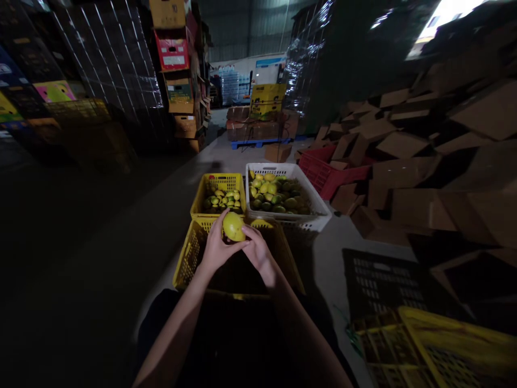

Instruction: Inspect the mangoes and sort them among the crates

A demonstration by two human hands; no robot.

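Observation:
A yellow fruit is held up between my two hands, above a large yellow crate whose inside is dark. My left hand curves round the fruit's left side and underside. On its right side the fingers of my right hand press against it. Just beyond, a smaller yellow crate holds several small yellow-green fruits. To its right a white crate carries several larger yellow and green fruits.
Flattened cardboard boxes pile up at the right around a red crate. A yellow crate lies at the lower right beside a black crate. Stacked cartons and a blue pallet stand farther back.

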